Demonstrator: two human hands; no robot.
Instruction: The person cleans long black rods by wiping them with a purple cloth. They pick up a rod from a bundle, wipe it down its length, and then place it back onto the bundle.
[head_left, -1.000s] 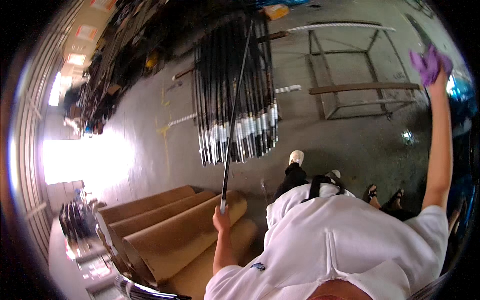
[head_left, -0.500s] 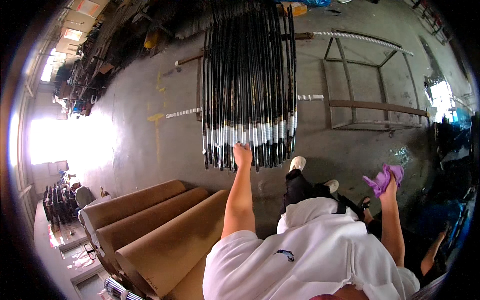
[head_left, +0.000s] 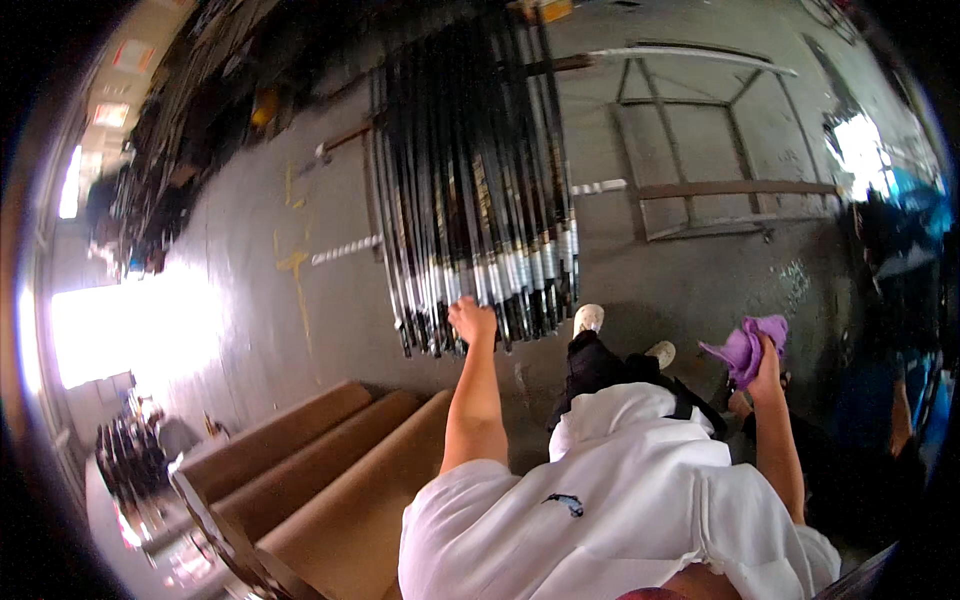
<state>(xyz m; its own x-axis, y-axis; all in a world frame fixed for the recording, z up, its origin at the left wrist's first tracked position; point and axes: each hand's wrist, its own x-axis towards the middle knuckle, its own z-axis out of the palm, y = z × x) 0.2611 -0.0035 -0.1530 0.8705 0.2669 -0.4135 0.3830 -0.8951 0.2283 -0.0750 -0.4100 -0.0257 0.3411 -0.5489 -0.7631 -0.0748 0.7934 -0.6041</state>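
Note:
A broad row of long black rods [head_left: 475, 190] lies side by side in front of me, with white bands near their close ends. My left hand [head_left: 474, 322] is at those ends, left of the row's middle, its fingers closed round a rod; motion blur hides exactly how it is gripped. Out to the right, my right hand [head_left: 766, 372] clutches a crumpled purple cloth [head_left: 745, 346], well apart from the rods.
Wrapped crossbars, one with a white end [head_left: 600, 187], stick out beneath the rods. A bare metal frame [head_left: 740, 188] stands on the right. Large brown rolls [head_left: 340, 500] lie at lower left. Dark stacked stock [head_left: 230, 110] fills the far left. Part of another person shows at right.
The whole view has shifted and tilted, so the rods sit further left. My left hand has moved slightly leftward along the rod ends. The cloth stays in my right hand.

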